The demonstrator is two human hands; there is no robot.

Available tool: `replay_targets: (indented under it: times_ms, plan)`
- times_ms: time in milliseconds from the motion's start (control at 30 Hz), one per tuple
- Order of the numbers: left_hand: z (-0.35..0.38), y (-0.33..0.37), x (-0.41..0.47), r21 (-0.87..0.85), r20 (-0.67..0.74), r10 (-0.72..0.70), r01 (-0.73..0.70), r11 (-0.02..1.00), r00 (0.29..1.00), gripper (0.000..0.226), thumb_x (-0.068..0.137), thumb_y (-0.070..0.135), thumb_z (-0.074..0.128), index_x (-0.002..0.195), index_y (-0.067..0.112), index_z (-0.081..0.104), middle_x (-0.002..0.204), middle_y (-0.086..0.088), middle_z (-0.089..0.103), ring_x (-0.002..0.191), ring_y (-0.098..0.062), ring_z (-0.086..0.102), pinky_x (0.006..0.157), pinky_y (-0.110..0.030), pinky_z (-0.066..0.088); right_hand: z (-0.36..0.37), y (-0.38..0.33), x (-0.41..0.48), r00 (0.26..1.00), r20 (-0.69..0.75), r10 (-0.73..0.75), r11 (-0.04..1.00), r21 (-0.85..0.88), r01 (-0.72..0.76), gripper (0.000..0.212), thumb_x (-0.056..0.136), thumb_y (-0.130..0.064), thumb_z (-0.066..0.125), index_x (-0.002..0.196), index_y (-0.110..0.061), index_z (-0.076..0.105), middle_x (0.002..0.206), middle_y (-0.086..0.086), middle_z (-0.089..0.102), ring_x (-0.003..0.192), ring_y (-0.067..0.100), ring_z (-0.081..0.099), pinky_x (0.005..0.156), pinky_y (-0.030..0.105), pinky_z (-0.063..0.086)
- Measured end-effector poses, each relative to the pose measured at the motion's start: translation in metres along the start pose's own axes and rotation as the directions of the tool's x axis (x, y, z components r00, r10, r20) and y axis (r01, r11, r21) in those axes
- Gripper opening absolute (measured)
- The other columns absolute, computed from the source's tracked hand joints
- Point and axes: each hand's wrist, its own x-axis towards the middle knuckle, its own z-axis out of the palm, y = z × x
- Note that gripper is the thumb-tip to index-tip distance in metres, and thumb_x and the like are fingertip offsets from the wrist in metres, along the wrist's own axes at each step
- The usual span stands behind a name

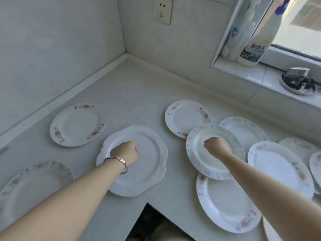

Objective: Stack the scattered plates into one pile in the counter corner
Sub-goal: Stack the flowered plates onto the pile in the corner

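Several plates lie scattered on the L-shaped counter (139,94). My left hand (126,151), with a bracelet on the wrist, is curled into a fist over a plain white scalloped plate (151,171) and holds nothing. My right hand (215,146) is also a fist, over a plate with a pale blue-grey floral rim (196,153). That plate overlaps a red-flowered plate (184,115) and a large floral plate (224,204). Another red-flowered plate (76,125) sits alone at the left. The counter corner (126,58) is bare.
More floral plates lie at the right (278,166), behind the rimmed plate (246,129) and at the lower left (33,185). A windowsill holds a cleaner bottle (258,39) and a metal lid (297,80). A wall socket (162,10) is above the corner.
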Motion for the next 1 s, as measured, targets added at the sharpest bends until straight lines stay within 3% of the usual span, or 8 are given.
replay_targets:
  times_ms: [33, 100, 233, 433, 567, 733, 900, 1000]
  plan:
    - [0.002, 0.005, 0.003, 0.015, 0.024, -0.022, 0.021, 1.0, 0.999, 0.022, 0.088, 0.012, 0.037, 0.096, 0.017, 0.057, 0.104, -0.005, 0.064, 0.088, -0.026, 0.056, 0.073, -0.028, 0.043, -0.008, 0.009, 0.007, 0.999, -0.053, -0.009, 0.998, -0.069, 0.005, 0.018, 0.088, -0.011, 0.052, 0.094, -0.007, 0.069, 0.09, 0.012, 0.066, 0.087, 0.028, 0.062, 0.075, 0.032, 0.05]
    - [0.008, 0.012, 0.01, 0.019, 0.029, -0.055, 0.055, 0.998, 0.998, 0.026, 0.088, 0.013, 0.037, 0.1, 0.019, 0.059, 0.11, -0.003, 0.065, 0.095, -0.026, 0.06, 0.078, -0.029, 0.046, -0.023, 0.026, 0.024, 0.986, -0.159, 0.041, 0.983, -0.169, -0.068, 0.04, 0.089, -0.024, 0.055, 0.125, -0.005, 0.055, 0.127, 0.019, 0.054, 0.123, 0.033, 0.045, 0.1, 0.04, 0.043]
    - [0.023, 0.021, 0.017, 0.008, 0.03, -0.104, 0.104, 0.995, 0.994, 0.024, 0.089, 0.014, 0.036, 0.098, 0.018, 0.058, 0.11, -0.003, 0.065, 0.088, -0.026, 0.056, 0.069, -0.026, 0.039, -0.043, 0.052, 0.044, 0.951, -0.204, 0.232, 0.936, -0.221, -0.275, 0.064, 0.085, -0.045, 0.059, 0.13, -0.004, 0.039, 0.135, 0.024, 0.039, 0.129, 0.038, 0.035, 0.104, 0.043, 0.034]
    - [0.033, 0.027, 0.021, -0.122, 0.039, -0.124, 0.128, 0.984, 0.991, 0.02, 0.088, 0.015, 0.04, 0.09, 0.022, 0.059, 0.105, -0.001, 0.066, 0.09, -0.026, 0.062, 0.075, -0.03, 0.049, -0.046, 0.076, 0.06, 0.945, -0.131, 0.3, 0.949, -0.057, -0.309, 0.053, 0.083, -0.044, 0.062, 0.111, 0.0, 0.054, 0.112, 0.022, 0.063, 0.104, 0.039, 0.059, 0.087, 0.041, 0.046]
    - [0.033, 0.022, 0.024, -0.282, 0.041, -0.142, 0.147, 0.948, 0.989, 0.023, 0.086, 0.017, 0.043, 0.065, 0.025, 0.049, 0.092, -0.006, 0.07, 0.087, -0.029, 0.068, 0.084, -0.041, 0.055, -0.053, 0.081, 0.058, 0.956, -0.165, 0.243, 0.97, 0.052, -0.237, 0.053, 0.081, -0.04, 0.066, 0.105, 0.006, 0.056, 0.106, 0.026, 0.063, 0.101, 0.039, 0.059, 0.073, 0.036, 0.04]
    - [0.024, 0.003, 0.02, -0.314, 0.031, -0.166, 0.167, 0.935, 0.986, 0.019, 0.084, 0.014, 0.041, 0.07, 0.022, 0.053, 0.09, -0.009, 0.071, 0.085, -0.031, 0.069, 0.083, -0.04, 0.056, -0.068, 0.072, 0.037, 0.964, -0.197, 0.18, 0.972, 0.189, -0.143, 0.038, 0.079, -0.032, 0.071, 0.095, 0.001, 0.062, 0.095, 0.021, 0.067, 0.078, 0.03, 0.057, 0.068, 0.032, 0.042]
    - [0.023, -0.022, 0.007, -0.38, 0.014, -0.185, 0.176, 0.908, 0.983, 0.018, 0.085, 0.014, 0.041, 0.08, 0.018, 0.058, 0.091, -0.01, 0.071, 0.087, -0.031, 0.069, 0.084, -0.04, 0.055, -0.072, 0.038, 0.002, 0.957, -0.244, 0.156, 0.941, 0.33, -0.07, 0.034, 0.074, -0.029, 0.076, 0.093, -0.002, 0.067, 0.081, 0.013, 0.065, 0.075, 0.03, 0.062, 0.073, 0.039, 0.052]
    - [0.023, -0.044, -0.004, -0.437, -0.025, -0.229, 0.195, 0.878, 0.973, 0.02, 0.086, 0.013, 0.043, 0.07, 0.021, 0.053, 0.089, -0.011, 0.072, 0.087, -0.032, 0.069, 0.082, -0.04, 0.056, -0.062, 0.013, -0.018, 0.975, -0.164, 0.148, 0.881, 0.469, -0.054, 0.029, 0.077, -0.024, 0.074, 0.094, -0.002, 0.066, 0.07, 0.008, 0.061, 0.06, 0.025, 0.057, 0.063, 0.034, 0.051]
